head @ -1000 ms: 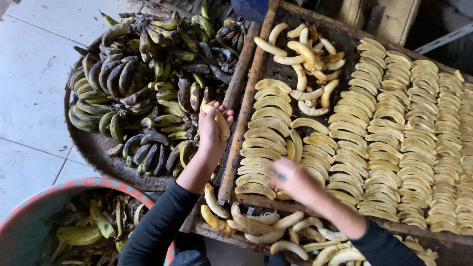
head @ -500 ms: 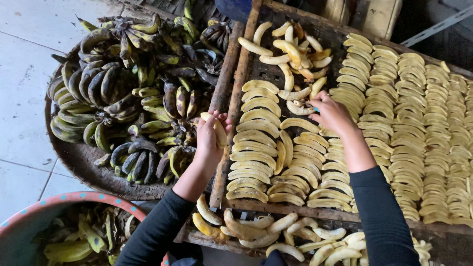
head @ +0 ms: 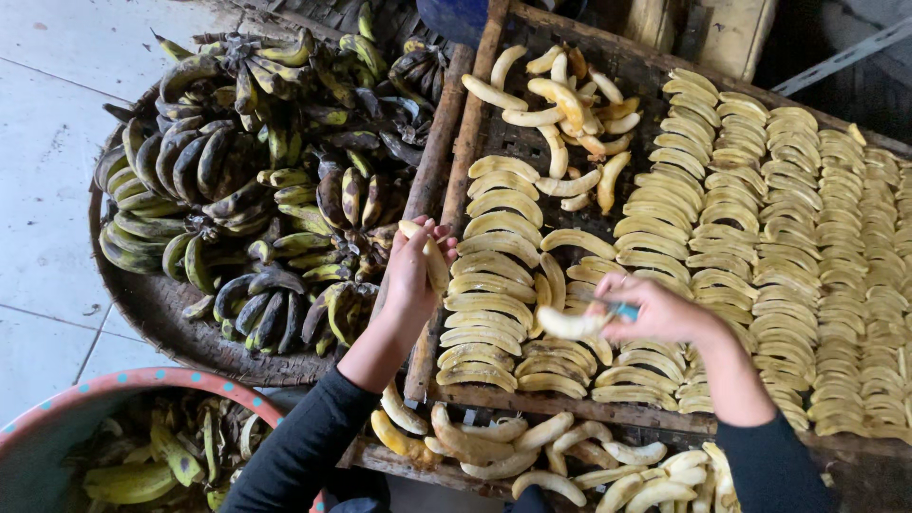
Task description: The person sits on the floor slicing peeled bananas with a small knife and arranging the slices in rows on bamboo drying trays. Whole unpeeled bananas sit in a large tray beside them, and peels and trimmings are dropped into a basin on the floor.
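A pale tiled floor [head: 47,142] fills the left side of the view. On it sits a wide, shallow woven basket [head: 161,313] heaped with bunches of green and dark unpeeled bananas [head: 237,180]. Just right of the basket, touching its edge, is a long wooden drying rack [head: 442,152] with a dark mesh bed. Peeled banana halves [head: 741,218] lie on it in neat overlapping columns, with a loose pile of whole peeled bananas [head: 565,114] near the far end. At the lower left, a round tub with a red rim [head: 142,382] holds banana peels [head: 123,480].
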The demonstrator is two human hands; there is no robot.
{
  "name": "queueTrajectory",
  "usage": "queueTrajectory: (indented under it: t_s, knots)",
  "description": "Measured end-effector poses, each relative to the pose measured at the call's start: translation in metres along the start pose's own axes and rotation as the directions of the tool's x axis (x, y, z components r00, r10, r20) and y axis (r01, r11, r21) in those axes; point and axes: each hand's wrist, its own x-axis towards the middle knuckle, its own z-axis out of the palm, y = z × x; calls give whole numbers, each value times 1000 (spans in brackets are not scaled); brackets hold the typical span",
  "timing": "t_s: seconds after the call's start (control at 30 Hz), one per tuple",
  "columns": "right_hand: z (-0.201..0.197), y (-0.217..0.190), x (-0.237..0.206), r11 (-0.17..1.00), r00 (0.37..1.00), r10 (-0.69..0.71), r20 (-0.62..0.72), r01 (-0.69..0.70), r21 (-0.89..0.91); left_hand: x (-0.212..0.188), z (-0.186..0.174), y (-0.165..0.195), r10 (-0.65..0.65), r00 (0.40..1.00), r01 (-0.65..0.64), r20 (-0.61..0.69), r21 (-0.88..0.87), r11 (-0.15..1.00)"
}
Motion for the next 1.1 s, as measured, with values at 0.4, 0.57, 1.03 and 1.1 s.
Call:
queueTrajectory:
  t_s: [0.4, 0.57, 1.03, 1.1]
  knots:
    - [-42, 19, 101, 763, 710, -393, -584, -103, -638, -12, 10, -11, -34, 999, 33, 9, 86, 996]
    - [-50, 24, 117, 739, 818, -272, -508, -161, -654, -18, 14, -15, -51, 998, 53, -24, 126, 991]
    - [-37, 58, 86, 997, 963, 76, -259, -72, 26, -25, 15, -22, -68, 998, 67, -2, 140, 988]
    - [-39, 48, 91, 974, 972, -27, -235, -27, -223, -25, 17, -22, -84, 996, 86, -22, 157, 984]
